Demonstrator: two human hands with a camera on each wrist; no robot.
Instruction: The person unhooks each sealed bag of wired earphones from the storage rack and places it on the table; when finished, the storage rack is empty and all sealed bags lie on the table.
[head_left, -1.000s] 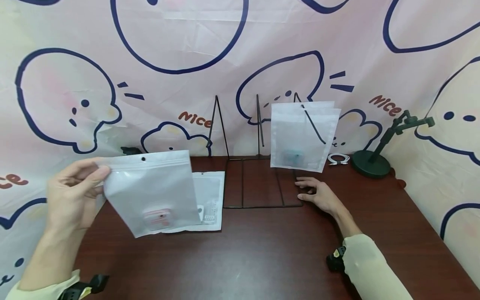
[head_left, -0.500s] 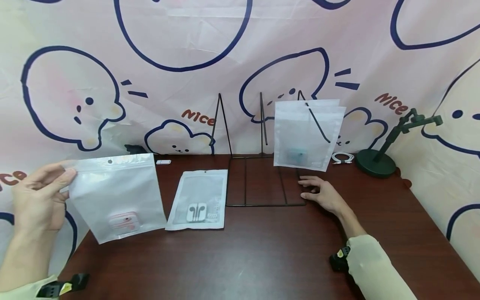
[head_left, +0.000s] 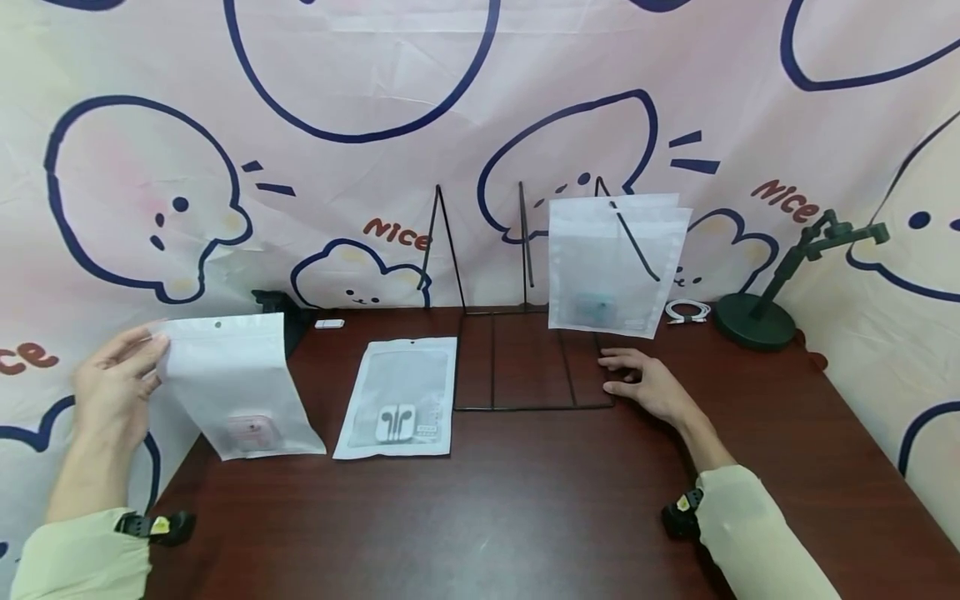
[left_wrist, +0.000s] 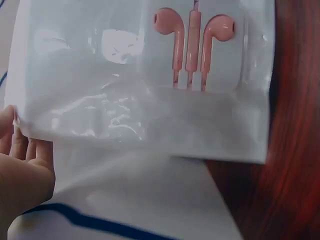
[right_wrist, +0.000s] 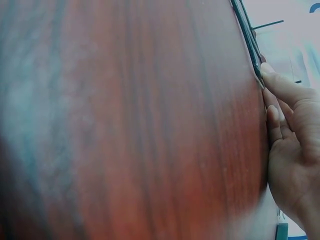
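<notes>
My left hand pinches the upper left corner of a white zip bag and holds it at the table's left side. Pink wired earphones in a clear case show through the bag in the left wrist view. A second zip bag with white earphones lies flat to the right of it. My right hand holds the right front corner of a black wire display rack; in the right wrist view the thumb lies against the wire. White zip bags hang from the rack's right hook.
A small white stick-like item lies at the back left, near a dark object. At the back right are a coiled white cable and a dark green stand. A patterned cloth hangs behind the brown table.
My left hand has carried its bag left, off the flat-lying bag, then slightly back right as the bag turned. The white stick-like item has come into view. My right hand stays at the rack.
</notes>
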